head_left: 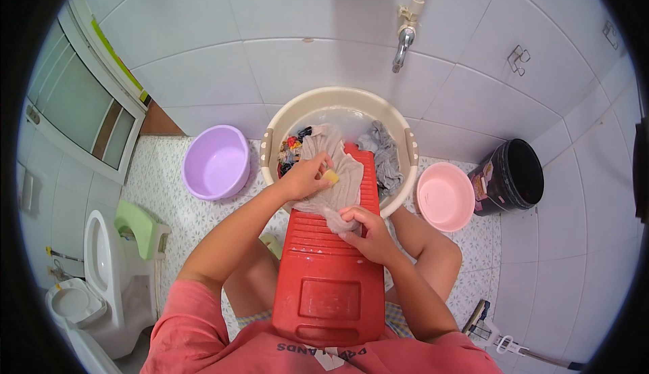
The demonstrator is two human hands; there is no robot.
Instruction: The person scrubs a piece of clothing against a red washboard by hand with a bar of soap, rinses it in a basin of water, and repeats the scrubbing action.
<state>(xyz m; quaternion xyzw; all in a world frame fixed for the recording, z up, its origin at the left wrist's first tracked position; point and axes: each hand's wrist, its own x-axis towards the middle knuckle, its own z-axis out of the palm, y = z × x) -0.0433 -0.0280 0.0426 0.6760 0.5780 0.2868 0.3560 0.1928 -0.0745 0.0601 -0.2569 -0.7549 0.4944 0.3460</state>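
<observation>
A red plastic washboard (329,255) leans from my lap into a large cream basin (338,94). Over its ridges lies a wet, pale beige-grey cloth (346,186); its far part trails into the basin. My left hand (305,179) is closed round a yellow bar of soap (331,177) on top of the cloth. Nearer to me, the bunched lower end of the cloth is pinched in my right hand (372,235). Inside the basin, cloudy water surrounds a grey garment (384,154) at the right and multicoloured clothing (291,152) at the left.
A purple basin (216,162) stands left of the large one, a pink basin (445,197) and black bucket (520,173) right. Above hangs a wall tap (403,49). At left are a green stool (136,228) and toilet (108,272); a mop (500,340) lies lower right.
</observation>
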